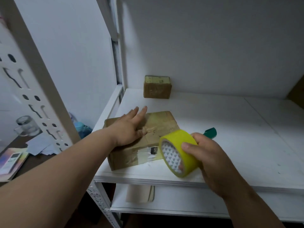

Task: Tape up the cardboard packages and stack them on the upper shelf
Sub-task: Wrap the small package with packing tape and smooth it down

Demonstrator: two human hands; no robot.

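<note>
A flat cardboard package (131,155) lies on the white shelf (230,129) near its front left corner. My left hand (128,127) rests flat on the package's top with the fingers stretched out. My right hand (207,155) grips a roll of yellow tape (179,152) just to the right of the package, tilted, with its core facing me. A smaller cardboard package (157,87) with yellow tape along its top stands upright against the back wall.
A green object (210,131) lies on the shelf behind the tape roll. On the lower shelf (181,204) lies a pale folded piece (139,193). A white perforated upright (37,96) stands at the left; beyond it a table holds a glass jar (28,125), papers and a booklet.
</note>
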